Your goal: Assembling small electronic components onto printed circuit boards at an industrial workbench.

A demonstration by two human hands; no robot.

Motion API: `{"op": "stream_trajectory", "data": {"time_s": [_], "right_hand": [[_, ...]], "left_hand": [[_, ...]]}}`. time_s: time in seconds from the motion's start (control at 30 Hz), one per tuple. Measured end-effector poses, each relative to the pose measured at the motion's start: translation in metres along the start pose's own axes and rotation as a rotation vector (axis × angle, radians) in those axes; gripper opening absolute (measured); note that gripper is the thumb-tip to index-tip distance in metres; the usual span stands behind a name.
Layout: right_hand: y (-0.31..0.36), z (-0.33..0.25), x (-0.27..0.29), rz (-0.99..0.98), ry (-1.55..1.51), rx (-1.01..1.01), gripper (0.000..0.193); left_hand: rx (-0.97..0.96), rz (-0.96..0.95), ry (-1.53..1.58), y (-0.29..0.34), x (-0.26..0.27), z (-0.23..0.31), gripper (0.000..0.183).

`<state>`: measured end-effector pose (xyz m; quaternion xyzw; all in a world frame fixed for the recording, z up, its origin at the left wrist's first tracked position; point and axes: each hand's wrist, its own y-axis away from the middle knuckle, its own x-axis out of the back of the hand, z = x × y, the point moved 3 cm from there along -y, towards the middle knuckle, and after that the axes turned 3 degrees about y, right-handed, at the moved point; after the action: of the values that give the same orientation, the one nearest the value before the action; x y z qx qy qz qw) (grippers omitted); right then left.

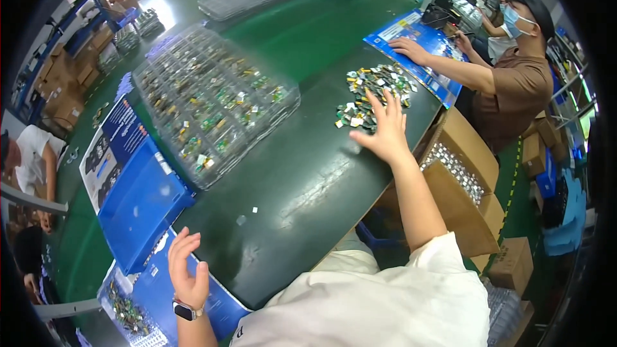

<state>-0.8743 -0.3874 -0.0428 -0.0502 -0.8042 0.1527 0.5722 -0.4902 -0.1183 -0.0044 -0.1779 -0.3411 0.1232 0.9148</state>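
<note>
The clear tray (255, 144) sat on a dark green workshop table (289, 218). Right of it, the parts pile (379, 78) lay at the wide-spread right hand (388, 137); on its near side, the left hand (187, 277) hovered, loosely spread.

Loose heap of small flat parts (389, 80): dark, green, yellow and white faces showing, pieces overlapping at mixed angles, unsorted. Lies directly on dark tabletop (308, 173). Smaller clump spreads toward right hand (389, 136), fingers splayed at its edge; contact unclear.
</note>
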Motion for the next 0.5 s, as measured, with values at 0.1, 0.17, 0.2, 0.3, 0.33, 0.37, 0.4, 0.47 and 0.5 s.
{"op": "stream_trajectory", "data": {"time_s": [0.1,0.17,0.2,0.3,0.33,0.37,0.4,0.47,0.5], "right_hand": [[-0.022,0.009,-0.022,-0.072,0.111,-0.147,0.092],[-0.029,-0.006,-0.035,-0.091,0.148,-0.274,0.093],[-0.031,-0.011,-0.040,-0.062,0.151,-0.282,0.094],[-0.042,-0.007,-0.043,-0.096,0.188,-0.338,0.095],[-0.047,0.003,-0.047,-0.085,0.165,-0.348,0.096],[-0.050,0.006,-0.048,-0.139,0.156,-0.361,0.094],[-0.056,0.007,-0.049,-0.164,0.196,-0.352,0.086],[-0.057,0.007,-0.050,-0.156,0.209,-0.271,0.075],[-0.053,0.016,-0.054,-0.056,0.196,-0.232,0.065]], "left_hand": [[0.044,-0.119,0.046,-0.004,-0.019,-0.001,0.030],[0.043,-0.185,0.034,-0.004,-0.031,0.007,0.023],[0.025,-0.211,-0.014,-0.001,-0.032,0.011,0.022],[-0.002,-0.255,0.021,0.003,-0.034,0.017,0.020],[0.007,-0.251,0.019,0.004,-0.035,0.015,0.020],[0.036,-0.228,0.067,0.005,-0.035,0.011,0.020],[0.067,-0.203,0.114,0.006,-0.035,0.006,0.019],[0.086,-0.118,0.155,0.002,-0.038,0.001,0.018],[0.095,-0.079,0.226,0.001,-0.042,-0.004,0.017]]}}
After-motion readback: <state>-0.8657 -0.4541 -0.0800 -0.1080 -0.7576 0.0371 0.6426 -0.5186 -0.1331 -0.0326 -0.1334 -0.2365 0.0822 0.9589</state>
